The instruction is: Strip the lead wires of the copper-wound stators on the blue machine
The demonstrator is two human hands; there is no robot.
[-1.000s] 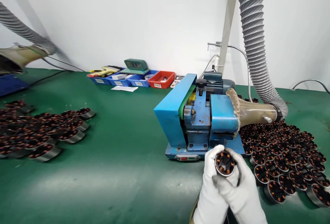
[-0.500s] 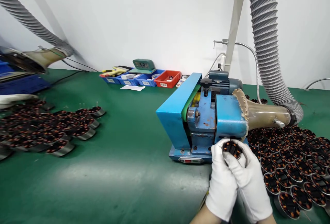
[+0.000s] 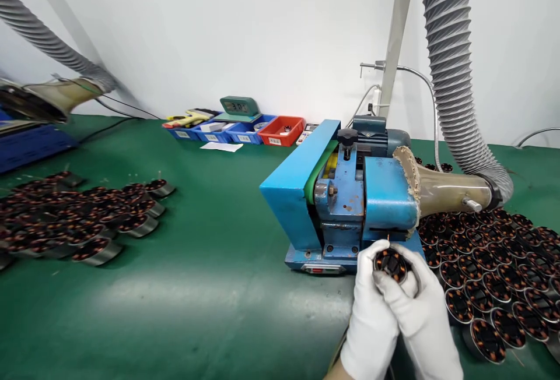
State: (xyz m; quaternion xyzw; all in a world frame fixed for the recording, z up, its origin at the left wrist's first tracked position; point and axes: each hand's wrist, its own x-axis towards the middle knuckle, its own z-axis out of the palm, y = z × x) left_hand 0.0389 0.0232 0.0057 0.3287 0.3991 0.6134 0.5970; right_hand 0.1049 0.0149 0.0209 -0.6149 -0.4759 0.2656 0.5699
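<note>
Both my hands, in white gloves, are closed around one motor stator (image 3: 391,264), a round metal-rimmed part with a black face and copper windings. My left hand (image 3: 371,304) grips its left side. My right hand (image 3: 413,304) wraps the right side, with its thumb across the near edge. A thin copper-coloured wire end sticks up from the far rim. The stator is just in front of the blue belt sander (image 3: 387,196), below its hood; I cannot tell whether they touch. The glove fingers hide the underside of the stator.
Many similar stators (image 3: 485,275) stand on the green table (image 3: 210,298) to the right, and another group (image 3: 87,217) on the left. A grey duct hose (image 3: 450,65) runs to the sander's nozzle. Blue bins (image 3: 245,135), a red bin (image 3: 282,130) and a clock (image 3: 239,106) sit by the wall.
My hands have drawn the stator slightly down and back from the sander's hood, and its wire end now shows. A gloved hand at the far left has gone out of view.
</note>
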